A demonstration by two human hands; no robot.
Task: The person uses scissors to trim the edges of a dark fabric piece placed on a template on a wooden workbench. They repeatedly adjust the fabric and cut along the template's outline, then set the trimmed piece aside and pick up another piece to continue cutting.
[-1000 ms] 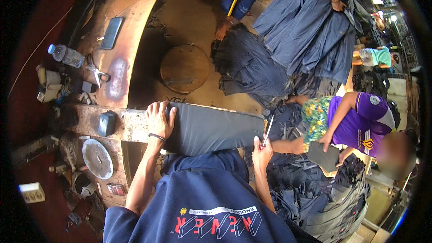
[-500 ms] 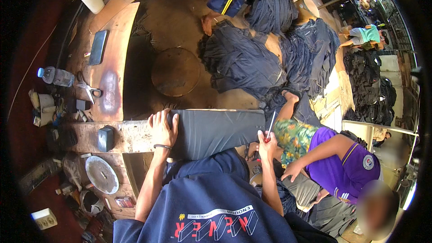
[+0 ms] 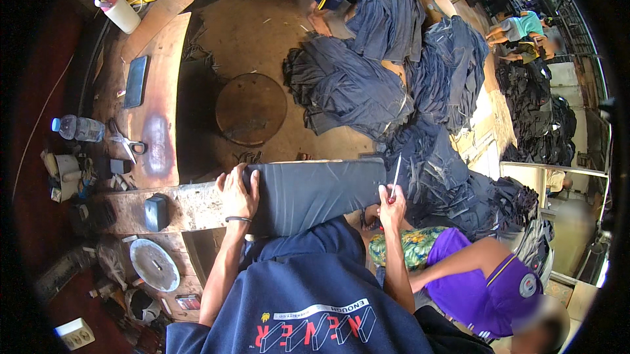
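A dark grey piece of cloth [image 3: 315, 190] lies stretched smooth over a narrow board across my lap. My left hand [image 3: 238, 191] rests on the cloth's left end and the bare wood beside it, fingers spread toward the far edge. By the cloth's right end, my right hand [image 3: 392, 206] is closed round the red handle of a slim tool that looks like a screwdriver [image 3: 397, 173]. Its thin, light shaft points up and away from me. The part of the handle inside my fingers is hidden.
A small dark block [image 3: 155, 213] stands on the board left of my hand. Scissors [image 3: 126, 141], a phone [image 3: 136, 82] and a water bottle [image 3: 79, 128] lie on the wooden table. Piles of dark garments [image 3: 348, 85] cover the floor ahead. A person in purple [image 3: 482, 282] bends close at my right.
The person in purple has moved lower and nearer to me, uncovering more of the dark garments at the right. Both my hands stay nearly in place; the view has shifted slightly.
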